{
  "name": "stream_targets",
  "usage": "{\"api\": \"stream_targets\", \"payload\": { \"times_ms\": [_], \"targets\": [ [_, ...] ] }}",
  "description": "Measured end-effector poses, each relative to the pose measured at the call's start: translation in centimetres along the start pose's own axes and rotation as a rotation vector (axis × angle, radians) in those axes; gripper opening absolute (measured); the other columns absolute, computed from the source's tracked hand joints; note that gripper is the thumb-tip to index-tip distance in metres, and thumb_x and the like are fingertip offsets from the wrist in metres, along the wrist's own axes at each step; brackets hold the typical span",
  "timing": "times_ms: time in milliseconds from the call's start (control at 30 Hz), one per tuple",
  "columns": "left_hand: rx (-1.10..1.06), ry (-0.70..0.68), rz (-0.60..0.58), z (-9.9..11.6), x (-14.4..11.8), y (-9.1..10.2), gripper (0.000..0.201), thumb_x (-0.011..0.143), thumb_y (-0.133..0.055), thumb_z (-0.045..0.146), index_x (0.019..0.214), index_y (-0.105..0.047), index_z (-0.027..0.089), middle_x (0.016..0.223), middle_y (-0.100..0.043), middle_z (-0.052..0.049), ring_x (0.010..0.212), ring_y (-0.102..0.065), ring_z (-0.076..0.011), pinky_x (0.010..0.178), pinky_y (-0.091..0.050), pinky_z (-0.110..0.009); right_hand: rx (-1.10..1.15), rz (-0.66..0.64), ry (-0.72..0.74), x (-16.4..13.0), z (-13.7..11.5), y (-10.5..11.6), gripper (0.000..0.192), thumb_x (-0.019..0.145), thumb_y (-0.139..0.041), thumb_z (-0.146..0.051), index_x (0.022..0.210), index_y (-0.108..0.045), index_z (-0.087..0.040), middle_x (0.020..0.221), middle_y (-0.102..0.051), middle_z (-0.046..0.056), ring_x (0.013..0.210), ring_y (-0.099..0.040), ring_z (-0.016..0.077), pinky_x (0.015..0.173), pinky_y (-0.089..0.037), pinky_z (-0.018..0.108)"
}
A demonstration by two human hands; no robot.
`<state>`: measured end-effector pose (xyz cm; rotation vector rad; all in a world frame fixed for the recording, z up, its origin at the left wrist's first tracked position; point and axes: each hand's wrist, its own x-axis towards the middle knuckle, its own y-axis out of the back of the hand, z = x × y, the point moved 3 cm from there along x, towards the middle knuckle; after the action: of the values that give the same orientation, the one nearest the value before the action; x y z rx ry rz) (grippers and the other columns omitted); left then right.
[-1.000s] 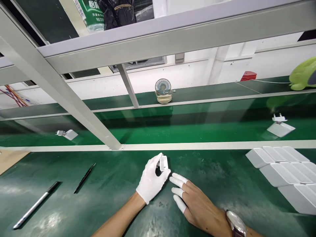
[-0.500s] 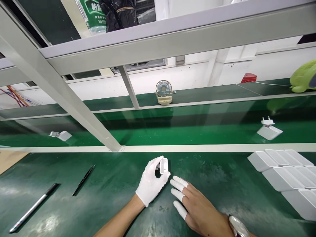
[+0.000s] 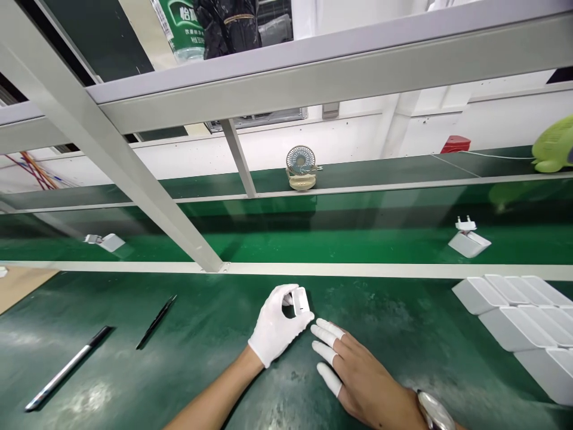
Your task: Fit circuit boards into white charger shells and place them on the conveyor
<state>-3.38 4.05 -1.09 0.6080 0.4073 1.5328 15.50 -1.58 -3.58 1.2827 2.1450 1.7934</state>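
Far left of the white plug piece: a pen (image 3: 67, 373) and black tweezers (image 3: 156, 321) lying loose on the green bench mat (image 3: 215, 358), parked within reach. Gloved left hand (image 3: 275, 325) pinching the white plug piece (image 3: 300, 300) upright between thumb and fingertips, probably for a look at its face. Just right of it, right hand (image 3: 358, 376) resting flat and open, holding nothing, finger cots on three fingertips. Further right, rows of white housings (image 3: 519, 316). Behind, conveyor belt (image 3: 313, 239) carrying a charger (image 3: 468, 242), small desk fan (image 3: 300, 167) on the ledge.
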Motion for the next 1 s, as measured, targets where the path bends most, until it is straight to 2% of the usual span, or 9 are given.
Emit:
{"api": "stream_targets", "payload": {
  "times_ms": [200,333,467,633,800,867,1000],
  "targets": [
    [-0.012,-0.006,-0.044,0.5,-0.1,0.0,0.063,0.053,-0.089,0.022,0.110,-0.061,0.022,0.107,-0.057,-0.002,0.089,-0.059,-0.0189,0.084,-0.054,-0.038,0.000,-0.004,-0.001,-0.2,0.1,-0.4,0.035,0.096,-0.056,-0.021,0.130,-0.060,-0.017,0.129,-0.064,0.011,0.133,-0.051,0.0284,0.110,-0.048,0.046],
    [0.008,-0.022,-0.050,0.5,-0.1,0.0,0.062,0.052,-0.091,0.026,0.106,-0.061,0.022,0.105,-0.056,-0.002,0.089,-0.059,-0.0198,0.083,-0.054,-0.039,-0.012,-0.008,-0.004,-0.2,0.1,-0.4,0.034,0.096,-0.056,-0.021,0.129,-0.061,-0.015,0.126,-0.066,0.012,0.131,-0.053,0.0293,0.110,-0.048,0.046],
    [0.007,-0.068,-0.063,0.1,-0.1,-0.1,0.056,0.067,-0.083,0.025,0.119,-0.061,0.024,0.115,-0.056,-0.004,0.097,-0.060,-0.0199,0.088,-0.054,-0.039,-0.040,-0.014,0.019,-0.2,0.1,-0.3,0.031,0.095,-0.056,-0.021,0.125,-0.063,-0.014,0.132,-0.063,0.014,0.133,-0.051,0.0301,0.111,-0.047,0.046],
    [0.030,-0.056,-0.056,-0.2,-0.2,0.1,0.060,0.082,-0.067,0.023,0.139,-0.049,0.025,0.132,-0.055,-0.007,0.111,-0.061,-0.0200,0.101,-0.051,-0.041,-0.025,0.000,0.011,0.0,0.1,-0.1,0.035,0.097,-0.055,-0.021,0.131,-0.060,-0.016,0.138,-0.060,0.012,0.132,-0.052,0.0278,0.111,-0.047,0.045],
    [0.050,-0.066,-0.042,-0.3,0.0,0.0,0.052,0.088,-0.060,0.026,0.138,-0.049,0.023,0.135,-0.056,-0.008,0.116,-0.061,-0.0212,0.102,-0.051,-0.040,-0.024,0.007,0.010,0.0,0.0,-0.1,0.034,0.097,-0.054,-0.021,0.131,-0.060,-0.016,0.136,-0.061,0.011,0.131,-0.053,0.0270,0.110,-0.047,0.043],
    [0.049,-0.079,-0.015,-0.5,-0.1,-0.1,0.049,0.088,-0.061,0.027,0.136,-0.050,0.023,0.132,-0.057,-0.008,0.112,-0.063,-0.0209,0.098,-0.053,-0.040,-0.023,-0.003,0.005,0.0,0.0,-0.1,0.033,0.097,-0.055,-0.022,0.129,-0.060,-0.016,0.136,-0.061,0.011,0.131,-0.054,0.0269,0.110,-0.047,0.043],
    [0.121,-0.195,0.189,-0.1,-1.0,0.6,0.041,0.086,-0.064,0.024,0.125,-0.055,0.021,0.117,-0.061,-0.008,0.100,-0.064,-0.0207,0.091,-0.054,-0.040,-0.032,-0.024,0.011,-0.1,0.0,-0.3,0.031,0.096,-0.055,-0.020,0.126,-0.061,-0.016,0.137,-0.061,0.011,0.132,-0.053,0.0267,0.112,-0.046,0.042]
  ]
}}
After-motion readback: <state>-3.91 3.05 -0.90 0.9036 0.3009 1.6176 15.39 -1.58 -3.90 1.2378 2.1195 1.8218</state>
